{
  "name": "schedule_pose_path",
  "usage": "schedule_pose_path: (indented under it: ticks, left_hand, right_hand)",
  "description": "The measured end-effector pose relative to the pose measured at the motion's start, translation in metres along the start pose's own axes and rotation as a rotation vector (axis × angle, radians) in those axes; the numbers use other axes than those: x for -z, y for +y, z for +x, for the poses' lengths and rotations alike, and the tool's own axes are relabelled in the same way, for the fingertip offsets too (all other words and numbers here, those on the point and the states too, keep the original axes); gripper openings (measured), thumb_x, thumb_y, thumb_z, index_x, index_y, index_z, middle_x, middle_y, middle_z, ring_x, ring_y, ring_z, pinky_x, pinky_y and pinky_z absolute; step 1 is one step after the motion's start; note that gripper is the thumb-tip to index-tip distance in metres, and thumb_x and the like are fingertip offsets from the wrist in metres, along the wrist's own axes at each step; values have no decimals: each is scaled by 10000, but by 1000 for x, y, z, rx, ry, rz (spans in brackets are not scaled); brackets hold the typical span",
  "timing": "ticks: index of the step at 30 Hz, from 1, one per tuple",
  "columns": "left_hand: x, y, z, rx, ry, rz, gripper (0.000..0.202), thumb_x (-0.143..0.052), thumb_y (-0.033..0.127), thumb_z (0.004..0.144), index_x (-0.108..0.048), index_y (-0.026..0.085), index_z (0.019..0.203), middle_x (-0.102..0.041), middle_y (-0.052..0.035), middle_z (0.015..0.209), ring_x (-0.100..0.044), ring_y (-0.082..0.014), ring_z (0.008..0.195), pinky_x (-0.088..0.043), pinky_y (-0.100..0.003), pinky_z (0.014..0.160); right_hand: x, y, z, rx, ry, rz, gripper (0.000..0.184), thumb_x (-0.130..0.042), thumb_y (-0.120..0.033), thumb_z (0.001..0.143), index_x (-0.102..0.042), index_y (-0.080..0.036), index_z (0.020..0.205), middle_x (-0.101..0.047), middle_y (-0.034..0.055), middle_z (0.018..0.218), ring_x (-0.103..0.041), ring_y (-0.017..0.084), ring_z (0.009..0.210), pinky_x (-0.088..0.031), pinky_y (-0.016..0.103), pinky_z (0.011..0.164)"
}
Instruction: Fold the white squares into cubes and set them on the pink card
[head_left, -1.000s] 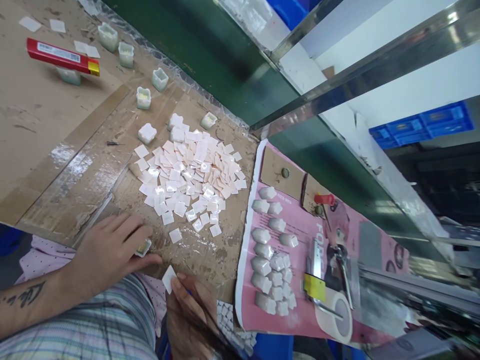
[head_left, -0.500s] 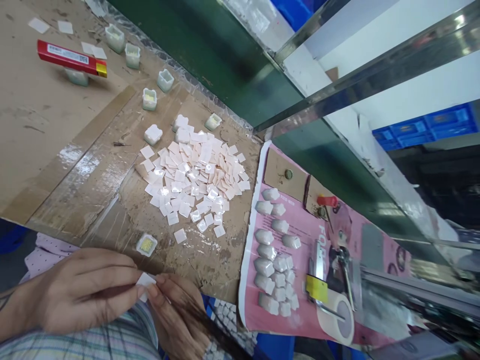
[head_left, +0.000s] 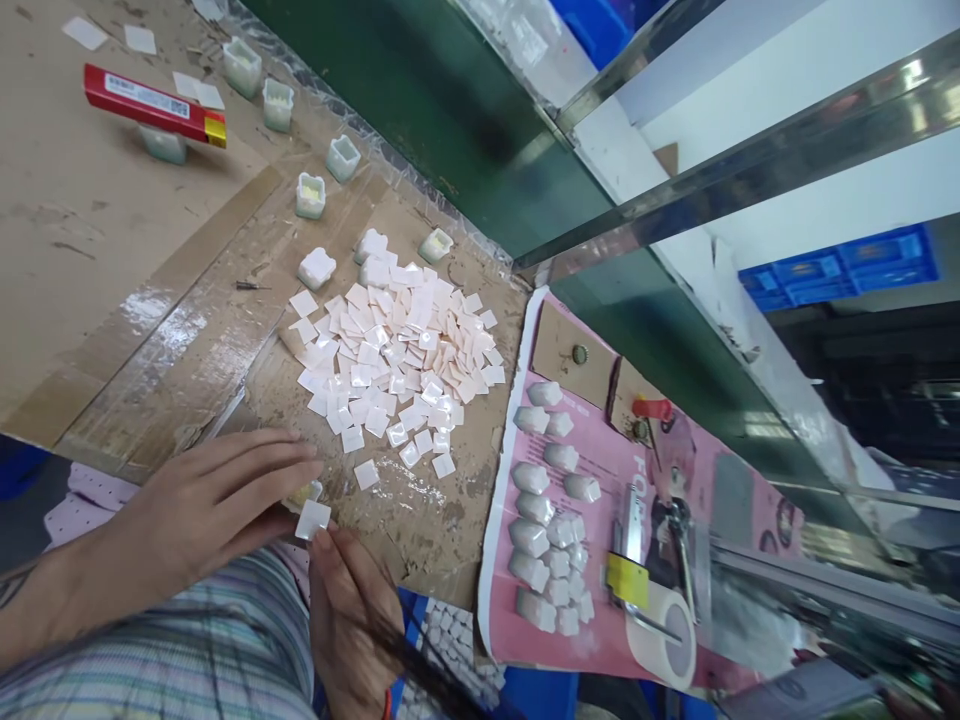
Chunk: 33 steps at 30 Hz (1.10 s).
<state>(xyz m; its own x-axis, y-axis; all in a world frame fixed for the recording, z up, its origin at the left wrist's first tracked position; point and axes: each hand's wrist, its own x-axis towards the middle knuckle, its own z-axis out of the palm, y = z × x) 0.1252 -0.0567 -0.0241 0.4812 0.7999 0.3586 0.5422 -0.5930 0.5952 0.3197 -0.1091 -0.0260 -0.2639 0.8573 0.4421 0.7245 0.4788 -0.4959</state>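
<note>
Back area: A dark green panel (head_left: pixel 420 100) and a steel rail (head_left: pixel 750 170) run along the far side of the counter, and a blue crate (head_left: pixel 847 265) is seen behind them.

Counter: The counter (head_left: pixel 97 250) has a cardboard top, with wide strips of clear tape on it.

Pink sheet: A pink printed sheet (head_left: pixel 600 440) lies at the right side of the counter. On it stand many white plastic covers (head_left: pixel 529 535), and a roll of tape (head_left: pixel 660 625) is near its lower edge.

Pile: A big pile of flat white squares (head_left: pixel 397 350) lies in the middle of the cardboard.

Cups: Small clear square cups (head_left: pixel 311 195) stand in a loose line above the pile. A red box (head_left: pixel 154 105) lies on one more cup.

Left hand: The left hand (head_left: pixel 206 500) has long flat fingers, lying over one small clear cup (head_left: pixel 306 493). The cup is partly hidden, so I cannot tell if the hand grips it.

Right hand: The right hand (head_left: pixel 352 620) pinches one white square piece (head_left: pixel 313 519) with its fingertips, just beside the left hand, above the counter edge.
</note>
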Motion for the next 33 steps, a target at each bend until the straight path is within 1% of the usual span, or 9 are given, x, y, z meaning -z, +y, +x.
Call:
schedule_pose_path:
  ticks: [2, 4, 6, 12, 17, 20, 27, 31, 33]
  left_hand:
    - [-4, -2, 3, -15, -9, 60, 291, -448, 180, 1003, -497, 153, 1288, -639, -19, 1222, -531, -144, 1207, -417, -281, 1064]
    - [-6, -2, 2, 9, 15, 43, 249, -445, 177, 1003, -533, 154, 1235, -664, -17, 1160, -567, -139, 1158, -432, -269, 1043]
    - [-8, -1, 0, 36, 36, -3, 233, -484, 170, 988, -548, 155, 1212, -669, -20, 1146, -576, -139, 1156, -441, -264, 1041]
    - [-7, -1, -3, -6, 33, -25, 260, -549, 97, 949, -566, 139, 1205, -669, -17, 1162, -564, -142, 1168, -446, -278, 1040]
    - [-6, -4, -5, -20, 18, -53, 217, -565, 164, 950, -599, 187, 1163, -632, -13, 1262, -542, -168, 1230, -453, -308, 1057]
    - [-4, -6, -6, -42, 16, -69, 220, -545, 158, 954, -602, 187, 1164, -607, -24, 1307, -534, -167, 1248, -446, -306, 1074]
    - [-4, -6, -5, -57, 49, -99, 199, -489, 116, 977, -606, 157, 1132, -637, -43, 1258, -546, -136, 1224, -443, -283, 1074]
    - [-5, -6, -6, -61, 50, -87, 199, -514, 89, 962, -604, 153, 1127, -638, -44, 1262, -556, -147, 1209, -472, -321, 1042]
    - [-5, -6, -6, -69, 54, -84, 205, -535, 66, 946, -605, 146, 1121, -636, -45, 1267, -554, -150, 1209, -484, -334, 1027]
  right_hand:
    - [-1, -3, 7, 36, 77, -71, 350, -506, -47, 908, -614, -177, 1214, -768, 73, 864, -749, 211, 770, -648, 289, 676]
    - [-1, -5, 13, 60, 66, -97, 284, -485, -49, 917, -661, -141, 1121, -763, 85, 864, -747, 207, 792, -640, 273, 706]
    - [-1, -4, 15, 69, 37, -102, 283, -457, -49, 928, -671, -119, 1101, -759, 98, 875, -745, 214, 835, -636, 275, 726]
    - [-2, 3, 15, 64, 29, -66, 306, -438, -98, 961, -652, -150, 1173, -744, 72, 894, -729, 198, 848, -632, 282, 723]
    - [2, -1, 20, 50, -11, -46, 313, -472, -74, 939, -652, -139, 1187, -744, 90, 916, -715, 208, 870, -627, 296, 740]
    - [3, -3, 21, 26, -47, -38, 369, -519, -60, 913, -621, -159, 1254, -745, 92, 949, -709, 222, 891, -628, 315, 754]
    - [0, 0, 18, 11, -20, -18, 488, -518, -89, 922, -504, -238, 1386, -742, 83, 919, -712, 235, 861, -640, 335, 714]
    - [1, 1, 20, 6, -55, -28, 529, -557, -71, 896, -490, -249, 1390, -752, 79, 969, -715, 234, 899, -647, 335, 763]
    - [-1, 1, 21, 30, -11, -34, 522, -575, -66, 885, -506, -230, 1376, -761, 76, 982, -720, 230, 898, -650, 315, 776]
